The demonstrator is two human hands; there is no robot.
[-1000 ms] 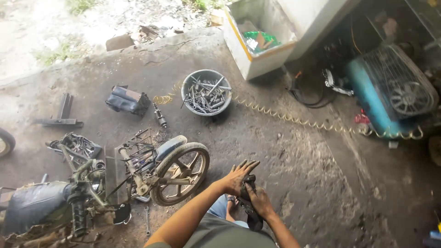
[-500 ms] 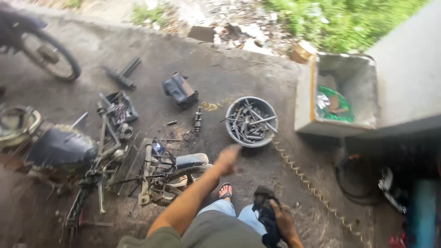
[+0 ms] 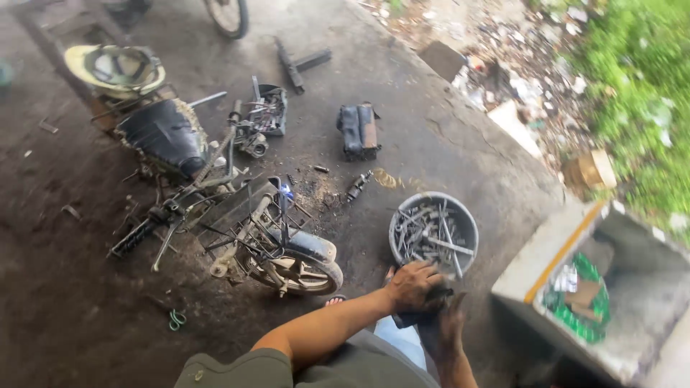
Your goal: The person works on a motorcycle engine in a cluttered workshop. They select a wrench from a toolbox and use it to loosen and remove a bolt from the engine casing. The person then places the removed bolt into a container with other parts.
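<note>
My left hand [image 3: 413,284] is curled over the top of a dark power tool [image 3: 424,312] just above my lap. My right hand [image 3: 444,329] grips the same tool from below and is partly hidden by it. Both hands sit right at the near edge of a round metal basin [image 3: 468,224] filled with several wrenches and sockets. A stripped motorcycle [image 3: 215,194] lies on its side to the left, its front wheel [image 3: 305,271] closest to my left forearm.
A black box-shaped part [image 3: 358,129] and a small dark part [image 3: 358,185] lie on the concrete beyond the basin. A helmet [image 3: 115,68] rests at the far left. An open concrete trough [image 3: 553,259] with green items stands at right. Rubble and grass lie beyond.
My left hand has drawn back from its reach toward the basin and now rests on the tool held by my right hand. The view has swung left and tilted down.
</note>
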